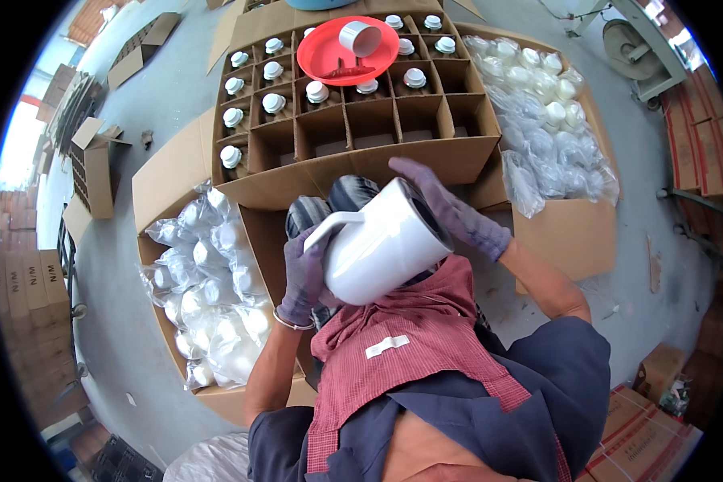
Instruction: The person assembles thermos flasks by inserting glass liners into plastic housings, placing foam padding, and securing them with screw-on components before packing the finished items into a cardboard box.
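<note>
A white jug [386, 245] with a side handle is tilted over my lap, its dark open mouth facing up and to the right. My left hand [303, 277], in a greyish-purple glove, grips it by the handle side. Gloved too, my right hand [458, 210] lies with fingers stretched out along the mouth, the palm close to the rim. Its thumb is hidden, and I cannot tell how firmly it touches. Beyond my knees stands a divided cardboard box [353, 173] with several white-capped items in its cells. A red tray [317, 60] rests on top, with a white cup [360, 38] in it.
At my left a carton [154, 309] holds several white items in clear plastic bags [209, 273]. Another carton [566, 233] at the right holds more bagged white items [550, 120]. Stacked cartons [703, 136] line the right side; a machine stand [643, 52] is at the far right.
</note>
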A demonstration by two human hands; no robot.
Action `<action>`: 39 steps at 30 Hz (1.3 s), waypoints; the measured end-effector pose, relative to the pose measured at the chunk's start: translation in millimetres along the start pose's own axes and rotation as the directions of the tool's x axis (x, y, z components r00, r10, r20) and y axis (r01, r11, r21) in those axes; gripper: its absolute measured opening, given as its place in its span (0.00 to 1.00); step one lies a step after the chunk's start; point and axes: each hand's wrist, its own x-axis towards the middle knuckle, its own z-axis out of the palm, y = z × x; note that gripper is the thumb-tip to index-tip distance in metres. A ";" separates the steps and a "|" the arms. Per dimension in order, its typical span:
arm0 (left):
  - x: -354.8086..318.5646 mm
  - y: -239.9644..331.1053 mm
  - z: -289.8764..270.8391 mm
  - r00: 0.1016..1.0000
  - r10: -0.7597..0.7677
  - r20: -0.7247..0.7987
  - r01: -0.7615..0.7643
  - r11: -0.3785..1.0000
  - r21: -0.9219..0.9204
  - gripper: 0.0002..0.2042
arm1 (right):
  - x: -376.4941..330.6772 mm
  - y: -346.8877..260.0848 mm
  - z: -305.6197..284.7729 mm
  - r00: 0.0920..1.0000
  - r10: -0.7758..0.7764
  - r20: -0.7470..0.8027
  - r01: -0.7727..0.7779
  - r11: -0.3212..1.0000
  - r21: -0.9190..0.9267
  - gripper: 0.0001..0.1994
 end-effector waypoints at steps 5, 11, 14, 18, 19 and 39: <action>2.0 3.8 -1.4 0.987 -0.100 -0.122 0.090 0.992 -0.087 0.17 | 29.9 -54.2 -4.0 0.976 -0.126 0.177 0.089 0.975 0.203 0.40; -0.9 -20.0 -73.9 0.871 0.265 -0.413 -0.118 0.930 0.349 0.15 | 93.2 -47.8 23.9 0.902 -0.405 0.152 0.391 0.914 0.111 0.36; -3.0 -22.3 -89.0 0.897 0.131 -0.422 -0.006 0.958 0.285 0.19 | 161.3 -8.6 0.1 0.965 -0.219 0.148 0.213 0.976 0.055 0.24; -13.7 -46.0 -97.2 0.914 0.076 -0.399 0.054 0.951 0.304 0.19 | 279.7 70.1 -65.5 0.990 0.075 -0.121 -0.141 0.615 -0.776 0.12; -11.9 -44.1 -95.4 0.920 -0.011 -0.393 0.120 0.960 0.253 0.17 | 298.4 83.2 -71.9 0.957 0.259 -0.132 -0.241 0.451 -0.860 0.12; 28.9 -71.6 -75.2 0.931 -0.029 -0.363 -0.200 0.794 -0.575 0.14 | 351.1 134.8 -146.5 0.885 0.415 -0.210 -0.409 0.480 -0.776 0.45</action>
